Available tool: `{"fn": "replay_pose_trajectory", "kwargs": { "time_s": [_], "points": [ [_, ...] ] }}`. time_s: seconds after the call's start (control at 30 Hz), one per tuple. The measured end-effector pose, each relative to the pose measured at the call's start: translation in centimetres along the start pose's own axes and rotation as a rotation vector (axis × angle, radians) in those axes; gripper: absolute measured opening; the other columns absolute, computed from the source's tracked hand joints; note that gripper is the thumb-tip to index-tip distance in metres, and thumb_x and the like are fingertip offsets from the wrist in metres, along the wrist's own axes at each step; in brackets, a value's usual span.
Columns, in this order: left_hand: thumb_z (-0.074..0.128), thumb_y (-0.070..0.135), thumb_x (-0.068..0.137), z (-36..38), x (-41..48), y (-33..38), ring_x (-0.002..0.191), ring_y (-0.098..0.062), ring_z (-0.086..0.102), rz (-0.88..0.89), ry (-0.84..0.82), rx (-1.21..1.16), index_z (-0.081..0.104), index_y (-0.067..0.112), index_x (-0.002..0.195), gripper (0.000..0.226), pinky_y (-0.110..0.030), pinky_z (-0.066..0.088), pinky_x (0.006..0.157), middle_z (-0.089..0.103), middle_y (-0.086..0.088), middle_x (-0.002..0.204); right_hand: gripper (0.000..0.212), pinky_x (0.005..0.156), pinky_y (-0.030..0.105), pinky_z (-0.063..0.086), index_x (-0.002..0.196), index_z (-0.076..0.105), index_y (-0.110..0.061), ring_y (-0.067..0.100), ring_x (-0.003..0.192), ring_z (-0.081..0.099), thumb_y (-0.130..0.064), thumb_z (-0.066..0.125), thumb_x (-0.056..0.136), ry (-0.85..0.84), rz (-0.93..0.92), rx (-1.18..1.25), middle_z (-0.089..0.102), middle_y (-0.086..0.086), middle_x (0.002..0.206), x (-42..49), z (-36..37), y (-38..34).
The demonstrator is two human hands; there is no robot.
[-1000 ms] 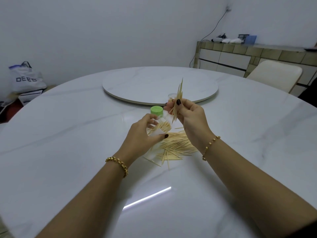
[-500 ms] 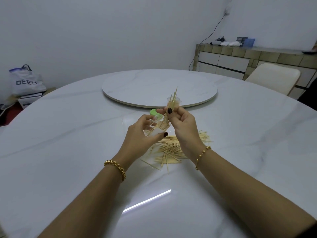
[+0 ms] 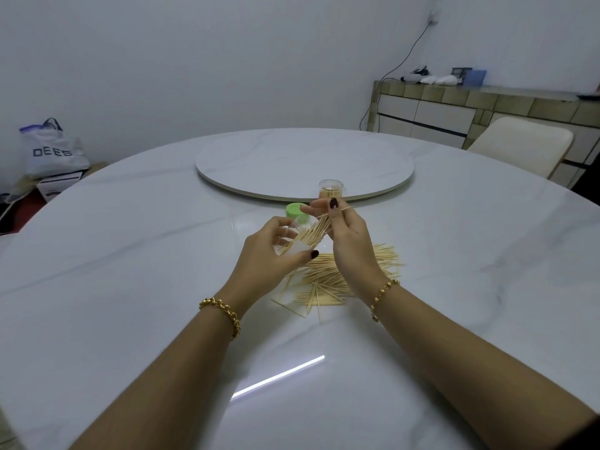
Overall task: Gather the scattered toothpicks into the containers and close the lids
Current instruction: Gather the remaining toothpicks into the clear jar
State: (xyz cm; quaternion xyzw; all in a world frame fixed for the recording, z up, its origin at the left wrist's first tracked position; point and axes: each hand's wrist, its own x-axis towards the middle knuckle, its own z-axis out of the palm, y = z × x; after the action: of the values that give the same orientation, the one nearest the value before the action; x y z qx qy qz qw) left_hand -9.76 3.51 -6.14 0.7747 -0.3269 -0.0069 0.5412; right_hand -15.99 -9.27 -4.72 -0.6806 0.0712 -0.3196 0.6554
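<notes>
Two containers are in play. One container [image 3: 297, 242], clear, lies tilted in the left hand [image 3: 271, 259], whose fingers and thumb curl round its body. Its mouth points up and to the right, straight at the right hand [image 3: 349, 237]. That hand pinches a bundle [image 3: 316, 229] of toothpicks between thumb and fingers, and the bundle's lower ends are already inside the mouth.

The bundle's long axis runs from lower left to upper right, roughly in line with the container. I judge the coming move to be a push along that line, down and to the left, and the right hand is the one placed to make it. One toothpick juts out sideways above the right hand's fingers and may miss the mouth.

I count one bundle and one loose pile [image 3: 358, 271], which lies on the surface [image 3: 130, 254] just below and to the right of both hands. It holds far too many toothpicks to number. Just behind the hands sits one green lid [image 3: 293, 211]. The second container [image 3: 331, 190] stands upright beyond it, packed with toothpicks, beside the rim of the turntable [image 3: 305, 160]. I cannot tell whether it is capped. Further out I see one chair [image 3: 519, 144] and one bag [image 3: 52, 151].
</notes>
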Motion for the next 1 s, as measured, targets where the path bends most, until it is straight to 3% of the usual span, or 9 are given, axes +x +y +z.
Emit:
{"fn": "replay_pose_trajectory", "kwargs": {
  "time_s": [0.17,0.33,0.47,0.6,0.77,0.9,1.0],
  "points": [
    [0.081,0.032,0.071,-0.1,0.0,0.1,0.097,0.000,0.058,0.002,0.007,0.004,0.055,0.024,0.116,0.052,-0.016,0.047,0.077,0.063,0.010,0.103,0.039,0.086,0.017,0.047,0.109,0.066,-0.012,0.004,0.104,0.062,-0.022,0.029,0.104,-0.012,0.054,-0.046,0.069,-0.002,0.110,0.0,0.0,0.2],
    [0.081,0.029,0.072,-0.3,-0.1,0.3,0.093,0.006,0.057,0.013,0.011,0.005,0.053,0.028,0.112,0.049,-0.006,0.044,0.072,0.060,0.017,0.099,0.038,0.077,0.004,0.041,0.130,0.056,-0.022,-0.007,0.103,0.053,-0.018,0.032,0.101,-0.153,0.133,-0.174,0.057,-0.011,0.119,-0.2,0.0,0.2],
    [0.081,0.028,0.073,-0.3,0.0,0.4,0.094,0.003,0.057,0.011,0.011,-0.004,0.053,0.027,0.112,0.048,-0.010,0.047,0.074,0.060,0.017,0.099,0.041,0.093,0.012,0.041,0.142,0.040,-0.018,0.005,0.125,0.046,-0.015,0.035,0.102,-0.124,0.096,-0.153,0.049,-0.003,0.138,-0.1,0.0,-0.1],
    [0.081,0.029,0.072,-0.4,0.0,0.4,0.094,0.004,0.057,0.018,0.018,-0.006,0.054,0.025,0.113,0.050,-0.005,0.045,0.072,0.060,0.016,0.098,0.038,0.102,0.027,0.044,0.139,0.039,-0.020,0.004,0.120,0.051,-0.012,0.034,0.102,-0.082,0.021,-0.110,0.056,-0.004,0.128,0.0,0.0,0.2],
    [0.079,0.034,0.074,-0.6,0.2,0.2,0.094,0.000,0.059,-0.005,0.038,-0.027,0.057,0.021,0.114,0.047,-0.025,0.053,0.081,0.063,0.011,0.102,0.039,0.099,0.010,0.037,0.141,0.043,-0.019,0.001,0.124,0.045,-0.019,0.035,0.103,-0.144,-0.050,-0.244,0.052,-0.007,0.135,-0.8,0.1,0.4],
    [0.074,0.040,0.077,-1.0,0.4,0.1,0.100,-0.005,0.059,-0.017,0.067,-0.006,0.057,0.021,0.117,0.047,-0.024,0.052,0.084,0.064,0.006,0.108,0.039,0.094,0.010,0.041,0.141,0.044,-0.019,-0.003,0.114,0.052,-0.021,0.036,0.102,-0.221,-0.090,-0.353,0.058,-0.007,0.129,-1.3,0.5,0.6],
    [0.074,0.037,0.079,-1.2,0.4,0.1,0.098,-0.004,0.059,-0.020,0.067,0.012,0.058,0.021,0.116,0.044,-0.011,0.049,0.074,0.063,0.007,0.107,0.042,0.093,0.011,0.041,0.140,0.045,-0.019,-0.002,0.114,0.053,-0.028,0.036,0.101,-0.240,-0.130,-0.386,0.058,-0.006,0.129,-1.4,0.6,0.5]
  ]
}}
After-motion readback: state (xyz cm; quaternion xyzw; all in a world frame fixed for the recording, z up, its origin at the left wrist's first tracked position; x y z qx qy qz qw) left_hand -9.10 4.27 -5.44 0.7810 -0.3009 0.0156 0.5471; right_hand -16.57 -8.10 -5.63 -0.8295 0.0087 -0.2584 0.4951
